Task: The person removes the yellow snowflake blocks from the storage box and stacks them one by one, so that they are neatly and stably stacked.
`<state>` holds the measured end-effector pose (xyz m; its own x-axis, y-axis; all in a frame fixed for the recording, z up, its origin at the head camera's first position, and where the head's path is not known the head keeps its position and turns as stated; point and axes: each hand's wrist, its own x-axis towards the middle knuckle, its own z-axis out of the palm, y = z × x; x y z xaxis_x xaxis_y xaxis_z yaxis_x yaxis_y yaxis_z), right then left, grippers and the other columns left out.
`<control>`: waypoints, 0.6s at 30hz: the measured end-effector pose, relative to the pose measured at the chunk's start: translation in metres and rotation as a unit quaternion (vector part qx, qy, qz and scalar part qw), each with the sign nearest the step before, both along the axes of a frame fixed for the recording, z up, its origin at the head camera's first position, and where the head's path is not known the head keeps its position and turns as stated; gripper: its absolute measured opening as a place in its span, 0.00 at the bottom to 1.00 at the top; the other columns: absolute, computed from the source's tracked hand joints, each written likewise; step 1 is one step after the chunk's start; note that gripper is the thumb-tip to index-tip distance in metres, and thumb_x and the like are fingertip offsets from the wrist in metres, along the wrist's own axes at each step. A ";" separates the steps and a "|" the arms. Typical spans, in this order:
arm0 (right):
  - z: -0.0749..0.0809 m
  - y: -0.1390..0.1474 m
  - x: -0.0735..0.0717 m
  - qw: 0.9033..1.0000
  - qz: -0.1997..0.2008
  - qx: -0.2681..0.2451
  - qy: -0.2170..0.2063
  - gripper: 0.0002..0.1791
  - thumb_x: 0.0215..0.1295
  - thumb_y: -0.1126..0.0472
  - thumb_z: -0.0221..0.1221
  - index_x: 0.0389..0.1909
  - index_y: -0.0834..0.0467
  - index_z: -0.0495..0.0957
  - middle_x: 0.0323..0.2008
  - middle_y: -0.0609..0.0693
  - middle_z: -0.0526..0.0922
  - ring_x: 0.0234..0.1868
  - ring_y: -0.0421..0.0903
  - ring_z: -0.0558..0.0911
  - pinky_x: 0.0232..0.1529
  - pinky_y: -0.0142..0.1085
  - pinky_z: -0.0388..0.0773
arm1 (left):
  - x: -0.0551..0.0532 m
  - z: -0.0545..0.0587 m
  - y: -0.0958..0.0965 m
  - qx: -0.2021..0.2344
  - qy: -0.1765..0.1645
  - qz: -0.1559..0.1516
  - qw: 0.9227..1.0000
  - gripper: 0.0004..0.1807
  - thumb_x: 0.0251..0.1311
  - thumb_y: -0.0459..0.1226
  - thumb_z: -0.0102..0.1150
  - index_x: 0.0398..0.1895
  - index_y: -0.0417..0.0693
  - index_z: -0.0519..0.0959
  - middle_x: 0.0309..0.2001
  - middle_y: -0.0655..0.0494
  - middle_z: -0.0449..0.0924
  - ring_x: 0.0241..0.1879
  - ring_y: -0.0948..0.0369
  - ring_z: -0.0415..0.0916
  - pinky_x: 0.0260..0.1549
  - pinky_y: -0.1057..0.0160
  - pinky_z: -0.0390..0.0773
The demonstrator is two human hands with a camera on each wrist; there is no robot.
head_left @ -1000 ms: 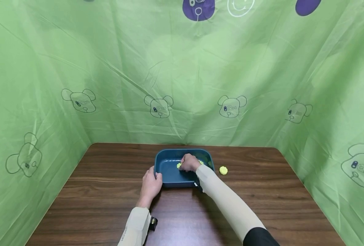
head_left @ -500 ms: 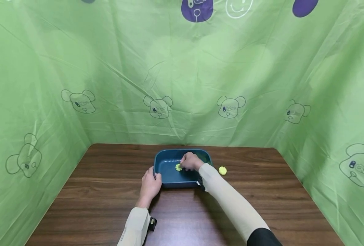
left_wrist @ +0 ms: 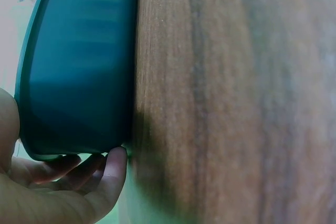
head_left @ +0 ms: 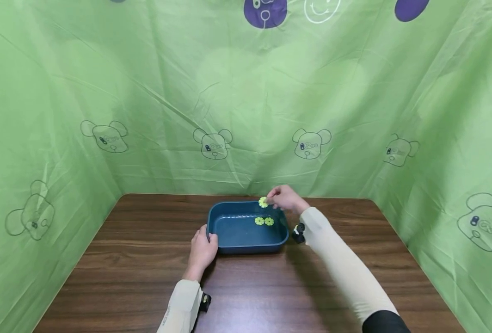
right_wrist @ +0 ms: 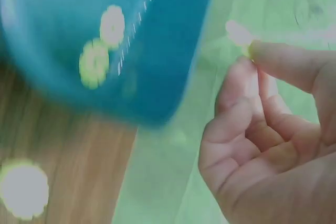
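Note:
A dark blue rectangular tub (head_left: pixel 235 236) stands on the table. My left hand (head_left: pixel 202 252) grips its left end, with the thumb over the rim and the fingers against the outer wall in the left wrist view. Two yellow scalloped, flower-like discs (head_left: pixel 259 221) lie side by side on the tub floor. Over the far right rim, my right hand (head_left: pixel 287 199) pinches a similar yellow scalloped disc (head_left: pixel 263 202) between thumb and fingertips. Another yellow disc (right_wrist: pixel 23 190) rests on the table beside the tub in the right wrist view; the right wrist and sleeve hide it in the head view.
The brown wood-grain table (head_left: pixel 146 259) extends around the tub. Green curtains (head_left: pixel 246 101) with printed cartoon heads enclose the back and both sides, hanging close behind the table's far edge.
My right hand has risen out of the tub, away and to the right, carrying a yellow scalloped disc. Two discs inside are now uncovered. The left hand keeps its grip on the tub.

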<state>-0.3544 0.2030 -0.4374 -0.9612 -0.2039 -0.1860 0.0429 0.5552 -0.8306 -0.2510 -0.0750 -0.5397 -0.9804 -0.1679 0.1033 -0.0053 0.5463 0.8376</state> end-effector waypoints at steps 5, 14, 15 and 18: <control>-0.001 0.045 0.003 0.999 -0.036 -0.001 0.005 0.12 0.67 0.63 0.63 0.48 0.65 0.78 0.38 0.57 0.82 0.34 0.49 0.80 0.32 0.38 0.77 | -0.001 -0.001 -0.001 -0.008 0.000 -0.004 1.000 0.26 0.69 0.35 0.46 0.66 0.29 0.69 0.58 0.32 0.75 0.60 0.38 0.72 0.60 0.39 0.70; -0.025 0.099 0.017 0.997 -0.040 0.067 -0.005 0.11 0.68 0.64 0.63 0.46 0.68 0.81 0.33 0.58 0.84 0.31 0.49 0.81 0.28 0.36 0.75 | -0.002 0.000 -0.002 -0.010 0.000 -0.009 1.000 0.26 0.69 0.35 0.46 0.67 0.29 0.69 0.57 0.33 0.75 0.59 0.39 0.73 0.59 0.39 0.71; -0.029 0.104 0.018 0.997 -0.040 0.068 -0.014 0.11 0.68 0.64 0.63 0.45 0.68 0.81 0.32 0.58 0.83 0.30 0.47 0.80 0.27 0.36 0.74 | -0.002 0.000 -0.002 -0.010 -0.001 -0.009 1.000 0.26 0.69 0.35 0.46 0.67 0.29 0.69 0.57 0.33 0.75 0.59 0.39 0.73 0.60 0.39 0.71; -0.040 0.114 0.021 0.997 -0.037 0.060 -0.035 0.10 0.68 0.65 0.63 0.45 0.68 0.82 0.31 0.56 0.83 0.27 0.43 0.77 0.25 0.35 0.71 | -0.002 -0.001 -0.002 -0.011 -0.002 -0.009 1.000 0.26 0.69 0.35 0.46 0.67 0.29 0.69 0.57 0.33 0.75 0.58 0.39 0.74 0.59 0.39 0.71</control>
<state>-0.3333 0.3166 -0.4774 -0.9568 -0.1049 -0.2711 0.1425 0.6434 -0.7521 -0.2526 -0.0769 -0.5405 -0.9836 -0.1477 0.1032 0.0019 0.5641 0.8257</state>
